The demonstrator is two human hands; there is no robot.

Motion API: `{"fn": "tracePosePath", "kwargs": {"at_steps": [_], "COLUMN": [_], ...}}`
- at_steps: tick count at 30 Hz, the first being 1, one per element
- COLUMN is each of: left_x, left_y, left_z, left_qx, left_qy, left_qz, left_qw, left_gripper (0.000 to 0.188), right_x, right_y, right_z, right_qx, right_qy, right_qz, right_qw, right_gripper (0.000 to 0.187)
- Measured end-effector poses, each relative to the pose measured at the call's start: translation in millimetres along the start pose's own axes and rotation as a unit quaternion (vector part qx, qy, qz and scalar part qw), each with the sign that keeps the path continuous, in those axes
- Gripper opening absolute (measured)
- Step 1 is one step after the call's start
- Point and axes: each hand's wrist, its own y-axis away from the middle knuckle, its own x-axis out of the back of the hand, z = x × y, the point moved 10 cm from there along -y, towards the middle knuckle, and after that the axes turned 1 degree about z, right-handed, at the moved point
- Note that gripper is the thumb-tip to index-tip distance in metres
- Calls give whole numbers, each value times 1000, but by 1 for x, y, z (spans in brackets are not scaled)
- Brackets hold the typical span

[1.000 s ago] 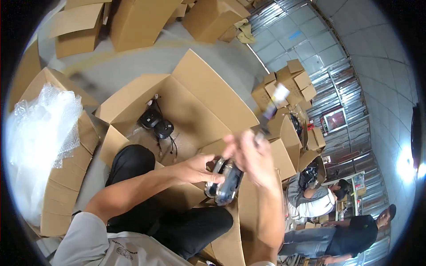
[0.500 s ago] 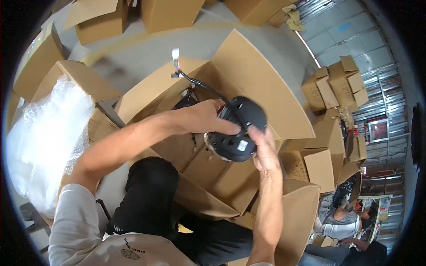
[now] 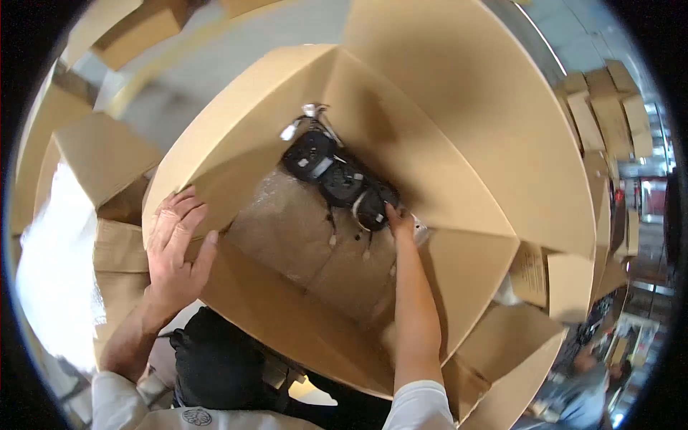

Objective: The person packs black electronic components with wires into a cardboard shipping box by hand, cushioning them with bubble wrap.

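Note:
Deep inside a large open cardboard box [image 3: 459, 301], my right hand [image 3: 403, 221] grips the edge of a black round unit [image 3: 372, 211] with a pale rim. It sits at the near right end of a row, touching or close to two similar black units [image 3: 310, 155] on the box bottom. Thin cables and white connectors [image 3: 289, 132] stick out at the row's far end. My left hand [image 3: 179, 240] rests on the left side of the box with its fingers spread, holding nothing. Clear plastic film [image 3: 279, 229] covers part of the bottom.
White bubble wrap [image 3: 57, 265] fills a carton at the left. More cardboard boxes [image 3: 605, 107] stand stacked at the right and others at the upper left. A person [image 3: 573, 387], blurred, is at the lower right beyond a box flap.
The black unit, held in both hands above the box, is now down inside it under my right hand. My left hand has let go and moved to the box's left side. The view has come closer.

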Motion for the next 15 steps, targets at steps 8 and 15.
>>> {"fn": "tracePosePath", "kwargs": {"at_steps": [8,15], "left_x": [-1,-36], "left_y": [26,31], "left_z": [-48,-68], "left_qx": [32,-28], "left_qy": [-103,-96], "left_qz": [-31,-31], "left_qw": [994,995], "left_gripper": [11,17], "right_x": [9,190], "right_y": [139,408], "right_z": [-242,-318], "right_qx": [265,558], "right_qy": [178,201], "right_qz": [-25,-67], "right_qw": [947,802], "right_gripper": [24,32]}}
